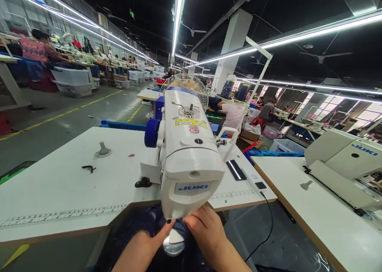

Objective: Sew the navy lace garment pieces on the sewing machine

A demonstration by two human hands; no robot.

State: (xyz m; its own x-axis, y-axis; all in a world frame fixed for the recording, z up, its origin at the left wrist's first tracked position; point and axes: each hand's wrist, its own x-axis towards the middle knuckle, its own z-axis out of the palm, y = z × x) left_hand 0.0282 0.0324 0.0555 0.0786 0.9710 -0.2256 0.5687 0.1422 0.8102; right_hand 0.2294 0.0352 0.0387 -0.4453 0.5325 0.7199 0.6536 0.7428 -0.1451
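A white JUKI sewing machine point(193, 160) stands in front of me, its head end facing me. Dark navy cloth point(134, 224) lies bunched below the head and hangs toward me. My left hand point(146, 240) grips the cloth on the left, thumb pointing in under the head; its other fingers are hidden. On the right, my right hand point(207, 230) is closed on the same cloth, with curled fingers close to the head's underside. Between my hands shows a shiny rounded metal machine end point(174, 247) with a white patch on top. The needle area is hidden behind the head.
The white tabletop point(68, 172) carries a printed ruler, a grey tool point(103, 148) and a black scrap point(88, 168). A phone point(236, 170) and a corded white device point(255, 180) lie right. Another JUKI machine point(346, 164) stands far right. A fan point(185, 85) is behind.
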